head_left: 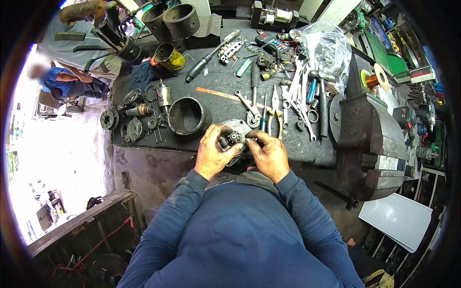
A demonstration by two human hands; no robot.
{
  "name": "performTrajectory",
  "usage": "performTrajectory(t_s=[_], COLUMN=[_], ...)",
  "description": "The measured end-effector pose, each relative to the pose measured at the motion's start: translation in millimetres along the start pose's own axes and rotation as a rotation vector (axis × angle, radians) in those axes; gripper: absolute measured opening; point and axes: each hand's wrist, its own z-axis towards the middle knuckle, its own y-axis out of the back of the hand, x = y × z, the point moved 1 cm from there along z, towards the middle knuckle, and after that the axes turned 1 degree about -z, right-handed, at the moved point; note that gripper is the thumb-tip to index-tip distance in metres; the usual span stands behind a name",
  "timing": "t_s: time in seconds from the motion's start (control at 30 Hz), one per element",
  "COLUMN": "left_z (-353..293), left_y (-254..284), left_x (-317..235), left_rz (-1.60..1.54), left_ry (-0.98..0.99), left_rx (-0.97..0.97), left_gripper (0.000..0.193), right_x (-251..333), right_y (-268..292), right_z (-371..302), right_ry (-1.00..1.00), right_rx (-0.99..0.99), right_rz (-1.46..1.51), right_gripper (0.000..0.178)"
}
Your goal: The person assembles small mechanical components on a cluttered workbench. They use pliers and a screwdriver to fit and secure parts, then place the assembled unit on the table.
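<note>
My left hand (211,151) is closed round a small dark metal pinion gear (234,138), its toothed end facing up. At the gear's right side, the thumb and fingers of my right hand (270,153) are pinched together; what lies between them is too small to make out. Just beyond and beneath both hands is a grey metal housing (238,126) at the bench's front edge, partly covered by them. Close by on the right lie yellow-handled pliers (274,113) and a thin screwdriver (263,117). A ratchet (252,115) rests behind the housing.
Left of my hands stand a wide metal ring (186,116) and motor parts, including an armature (139,110). Several wrenches (300,103) and a hammer (323,105) lie right. A large vise (370,144) borders the bench. Two people (81,72) are at the far left.
</note>
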Motion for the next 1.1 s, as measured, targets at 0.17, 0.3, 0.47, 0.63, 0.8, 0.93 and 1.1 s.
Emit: performTrajectory(t_s=[0.17,0.3,0.47,0.63,0.8,0.93,1.1], left_z=[-3.6,-9.1,-11.9,-14.7,-15.7,-14.9,-16.6], left_y=[-4.0,-16.7,-24.8,-25.5,-25.8,-25.3,-23.8], left_x=[3.6,5.9,8.1,10.4,13.4,15.3,12.7], left_rz=[-0.061,-0.122,-0.136,-0.164,-0.187,-0.217,-0.032], left_ry=[0.018,0.104,0.133,0.119,0.111,0.111,-0.042], left_rx=[-0.033,-0.149,-0.226,-0.236,-0.247,-0.251,-0.256], left_gripper=[0.033,0.029,0.028,0.027,0.027,0.027,0.025], right_x=[1.7,9.2,7.9,3.0,5.5,7.9,15.3], right_y=[-4.2,-16.8,-32.3,-37.8,-38.1,-35.8,-34.3], right_z=[-4.1,-15.0,-24.1,-24.6,-20.1,-12.7,-4.9], right_ry=[-0.016,0.193,0.216,0.242,0.308,-0.045,0.135], right_rx=[-0.020,-0.194,-0.218,-0.239,-0.227,-0.094,-0.100], right_rz=[-0.035,-0.340,-0.328,-0.334,-0.385,-0.153,-0.325], right_gripper=[0.017,0.018,0.021,0.022,0.021,0.019,0.012])
